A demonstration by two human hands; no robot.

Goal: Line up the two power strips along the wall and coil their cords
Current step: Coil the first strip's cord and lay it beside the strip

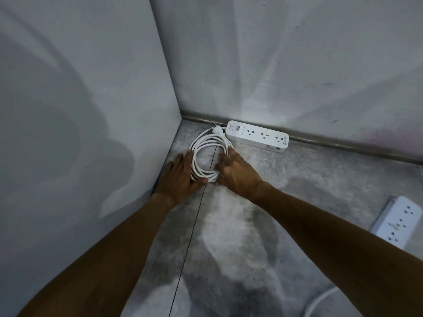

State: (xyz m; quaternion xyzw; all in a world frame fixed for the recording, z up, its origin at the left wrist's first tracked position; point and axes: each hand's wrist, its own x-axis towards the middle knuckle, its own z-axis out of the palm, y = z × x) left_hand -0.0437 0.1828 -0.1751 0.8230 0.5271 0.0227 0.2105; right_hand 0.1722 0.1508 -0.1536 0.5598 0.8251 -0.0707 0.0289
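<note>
1. Cord (209, 154) of the first power strip (257, 136) lies in a white coil on the floor (297, 191), in the corner just left of that strip, which sits along the back wall (297, 65).
2. Left hand (180, 179) rests flat and open against the coil's left side.
3. Right hand (238, 175) is spread open, fingers on the coil's right side.
4. Second power strip (397, 221) lies well apart at the right edge, angled away from the wall.

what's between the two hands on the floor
The coiled white cord lies between the left hand and right hand, shown in the head view.
</note>
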